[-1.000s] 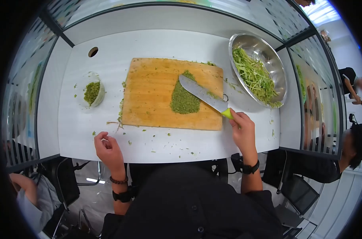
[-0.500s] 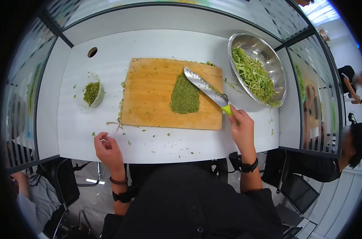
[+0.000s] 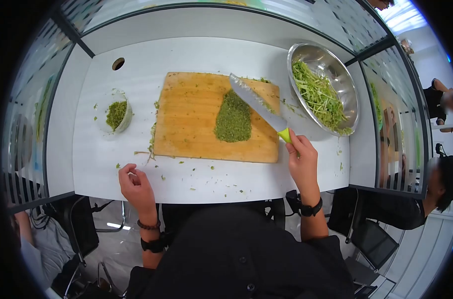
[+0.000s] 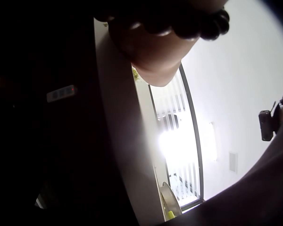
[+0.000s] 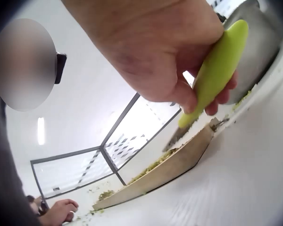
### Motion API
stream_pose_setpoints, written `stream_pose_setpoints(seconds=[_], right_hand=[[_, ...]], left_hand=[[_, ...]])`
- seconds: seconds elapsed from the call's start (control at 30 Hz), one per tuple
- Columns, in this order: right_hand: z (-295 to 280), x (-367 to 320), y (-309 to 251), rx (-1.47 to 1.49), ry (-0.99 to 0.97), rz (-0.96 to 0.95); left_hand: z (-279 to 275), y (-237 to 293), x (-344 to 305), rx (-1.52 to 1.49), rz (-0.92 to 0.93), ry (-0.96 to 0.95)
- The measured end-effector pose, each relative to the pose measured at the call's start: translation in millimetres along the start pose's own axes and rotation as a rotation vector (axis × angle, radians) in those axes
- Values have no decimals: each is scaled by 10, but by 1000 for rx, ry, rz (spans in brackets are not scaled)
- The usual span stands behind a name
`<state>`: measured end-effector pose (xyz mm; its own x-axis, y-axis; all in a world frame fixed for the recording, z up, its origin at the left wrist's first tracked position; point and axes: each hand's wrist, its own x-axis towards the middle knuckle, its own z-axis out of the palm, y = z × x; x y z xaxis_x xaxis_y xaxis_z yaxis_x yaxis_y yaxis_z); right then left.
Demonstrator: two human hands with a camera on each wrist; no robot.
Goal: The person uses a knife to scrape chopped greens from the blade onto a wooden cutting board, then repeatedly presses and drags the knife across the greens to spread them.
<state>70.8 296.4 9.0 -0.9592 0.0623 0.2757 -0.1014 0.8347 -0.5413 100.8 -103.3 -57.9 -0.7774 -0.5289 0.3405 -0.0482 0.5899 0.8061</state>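
The right hand (image 3: 303, 161) grips the green handle (image 3: 284, 135) of a broad knife, whose blade (image 3: 256, 103) slants over the right part of a wooden cutting board (image 3: 186, 114). Bits of green cling to the blade. Left of the blade lies a mound of finely chopped greens (image 3: 233, 119). In the right wrist view the fingers wrap the green handle (image 5: 217, 70) beside the board's edge (image 5: 174, 169). The left hand (image 3: 137, 188) rests near the table's front edge, fingers loosely curled, holding nothing; the left wrist view shows part of it (image 4: 155, 59), dark and cropped.
A steel bowl (image 3: 352, 94) with cut green stalks stands right of the board. At the left is a clear cup (image 3: 129, 119) of chopped greens. Scraps lie around the board on the white table (image 3: 186, 179). Low partitions enclose three sides; people and chairs are beyond.
The knife has moved from lying across the mound to its upper right side, its tip now farther back near the board's far edge. The left hand has stayed in place.
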Motion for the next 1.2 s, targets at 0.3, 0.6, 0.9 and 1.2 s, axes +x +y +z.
stream_pose_setpoints(seconds=[0.3,0.6,0.9,1.2], right_hand=[[-22,-41,-77,-95,-11,-48],[-64,-57,-159,-121,-3,-55],[-67,-131,-160,11,-22,-23],[-107,-189,-178,-149,-39,-126]], left_hand=[[-18,38,0,-22,-9,-23],[-22,41,8,4,-24,-28],[-25,77,13,11,-7,-30],[-24,50,6,25,-23,-38]])
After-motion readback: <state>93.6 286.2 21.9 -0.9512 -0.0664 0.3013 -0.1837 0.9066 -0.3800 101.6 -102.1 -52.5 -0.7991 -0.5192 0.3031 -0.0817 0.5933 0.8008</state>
